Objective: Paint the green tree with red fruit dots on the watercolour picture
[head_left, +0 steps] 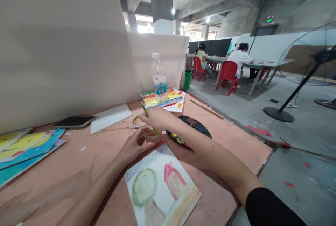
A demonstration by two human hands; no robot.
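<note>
My right hand (154,117) pinches a green paintbrush (145,110) whose tip dips into a small clear cup (152,135). My left hand (135,145) curls around that cup and steadies it on the pinkish table (231,138). In front of me lies a painting (161,185) with a green tree and a red house. A dark round palette (193,128) with paint blobs sits just right of the cup, partly under my right forearm.
A water bottle (159,79) stands on a stack of rainbow paintings (165,98). A phone (74,121), white paper (110,117) and yellow-blue paintings (26,147) lie left. Another brush (207,109) lies right. White partition (65,54) behind. Two people sit at far tables; a fan (309,68) stands right.
</note>
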